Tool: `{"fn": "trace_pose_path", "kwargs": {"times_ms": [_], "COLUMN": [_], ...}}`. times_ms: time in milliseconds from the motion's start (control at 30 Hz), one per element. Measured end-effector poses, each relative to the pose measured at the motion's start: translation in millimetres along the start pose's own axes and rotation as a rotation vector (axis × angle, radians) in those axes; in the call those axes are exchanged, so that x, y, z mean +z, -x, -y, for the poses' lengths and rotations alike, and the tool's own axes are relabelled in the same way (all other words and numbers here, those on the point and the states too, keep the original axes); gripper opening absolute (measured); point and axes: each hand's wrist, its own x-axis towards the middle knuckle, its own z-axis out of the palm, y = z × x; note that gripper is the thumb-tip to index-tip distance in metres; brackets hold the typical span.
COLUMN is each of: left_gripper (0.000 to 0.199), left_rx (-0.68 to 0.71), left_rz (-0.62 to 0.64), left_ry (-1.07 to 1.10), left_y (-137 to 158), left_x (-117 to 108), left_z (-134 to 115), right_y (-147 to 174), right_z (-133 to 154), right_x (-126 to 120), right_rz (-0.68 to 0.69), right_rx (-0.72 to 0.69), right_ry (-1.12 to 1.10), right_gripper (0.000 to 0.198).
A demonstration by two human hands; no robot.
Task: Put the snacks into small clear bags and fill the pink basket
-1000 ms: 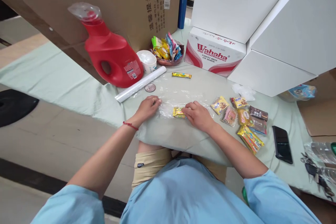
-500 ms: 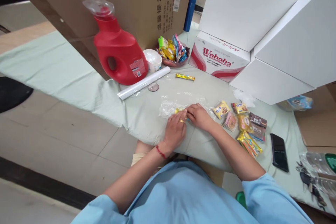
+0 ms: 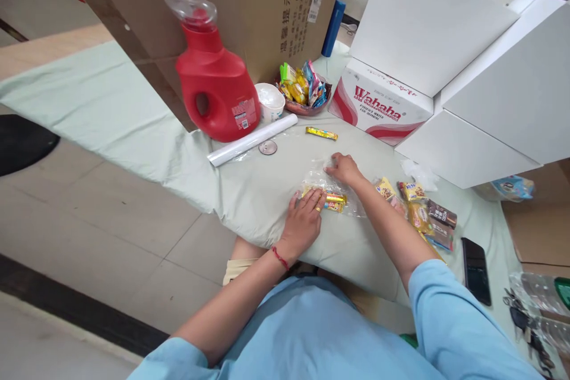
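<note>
L hand (image 3: 304, 219) flat on yellow snack packs (image 3: 337, 198), fingers close together — prob. steadying 'em; R hand (image 3: 346, 170) curled at clear film (image 3: 317, 178) — can't tell if pinching.

The green cloth-covered bench (image 3: 249, 193) is carrying a red jug (image 3: 222, 86), white roll (image 3: 253, 140), round disc (image 3: 268, 147), snack bowl (image 3: 307, 110), Wahaha box (image 3: 380, 104), one yellow bar (image 3: 321, 133), clear film (image 3: 317, 177), several wrapped snacks (image 3: 418, 218) and a black phone (image 3: 476, 271).

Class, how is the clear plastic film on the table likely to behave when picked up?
The clear plastic film is probably floppy, since it lies wrinkled. It looks light for its spread: the tablecloth shows through it. Yellow snack packets lying within its outline might shift with it.
</note>
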Motion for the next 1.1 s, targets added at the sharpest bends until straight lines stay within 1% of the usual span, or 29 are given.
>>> {"fn": "trace_pose_path", "kwargs": {"times_ms": [67,100,133,233,333,433,500,600,700,800,900,967,1033,1100], "left_gripper": [0.070,0.070,0.069,0.068,0.067,0.061,0.054,0.047,0.047,0.044,0.040,0.039,0.040,0.048], "left_rx": [0.005,0.004,0.003,0.001,-0.001,-0.011,-0.026,-0.052,-0.083,-0.127,-0.167,-0.245,-0.366,-0.454], "left_rz": [0.000,0.000,0.000,-0.007,-0.014,-0.015,-0.018,-0.038,-0.062,-0.103,-0.191,-0.277,-0.372,-0.421], "left_ry": [0.010,0.014,0.018,0.025,0.031,0.034,0.036,0.070,0.133,0.202,0.274,0.313,0.332,0.307], "left_y": [0,0,0,0,0,1,1,1,1,1,1,1,-2,-9], "left_x": [1,1,1,0,1,2,3,3,4,6,7,5,1,-7], "left_z": [1,1,1,1,1,0,0,1,5,13,25,33,40,46], "right_y": [-2,-1,1,18,50,87,107,122,124,122,121,123,124,126], "right_z": [1,1,1,1,4,6,5,2,-1,-1,3,6,10,12], "right_x": [-7,-12,-18,-33,-40,-31,-20,-2,9,15,17,19,20,22], "right_rz": [0.054,0.067,0.078,0.053,0.013,0.098,0.127,0.064,0.014,0.015,0.040,0.049,0.051,0.043], "right_rx": [0.003,-0.012,-0.026,-0.121,-0.325,-0.516,-0.568,-0.546,-0.534,-0.546,-0.522,-0.496,-0.478,-0.465], "right_ry": [-0.040,-0.055,-0.071,-0.144,-0.242,-0.245,-0.211,-0.192,-0.176,-0.098,0.037,0.119,0.171,0.202], "right_gripper": [0.023,0.016,0.014,0.014,0.013,0.020,0.028,0.036,0.039,0.042,0.044,0.048,0.050,0.050]}}
